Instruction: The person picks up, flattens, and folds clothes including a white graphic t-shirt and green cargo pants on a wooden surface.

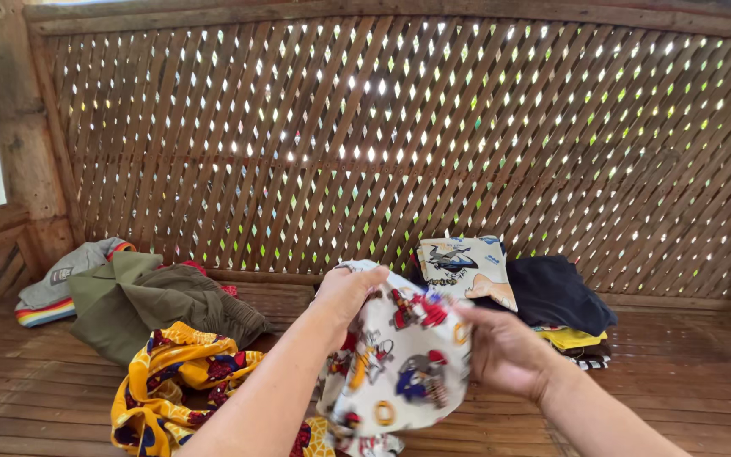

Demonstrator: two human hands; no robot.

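A white printed cloth (399, 355), covered with small cartoon figures in red, blue and yellow, hangs in the air low in the middle of the view, above the wooden slat floor (687, 372). It is held up between both hands and falls from them in loose folds, its lower edge bunched near the bottom of the frame.

The left hand (347, 292) grips the cloth's upper left corner from above; its fingers are curled tight and pressed together over the edge, with the fabric tucked under them. The right hand (505, 351) takes the cloth at its right side, a little lower; the thumb lies on the front of the fabric and the other fingers go behind it, pinching the edge, though the fingertips themselves are hidden by the cloth.

Just left of the cloth, lower down, a crumpled yellow patterned fabric (171, 385) with red and dark blue motifs lies on the floor. Behind that sits an olive green garment (141, 305) in a loose heap, and farther left a grey piece with rainbow stripes (57, 292). To the right, behind the right hand, stands a stack of folded clothes (556, 296): a dark navy piece over yellow, with a folded printed cloth (465, 269) leaning at its left. A wooden lattice wall (399, 135) closes the back, with light showing through.
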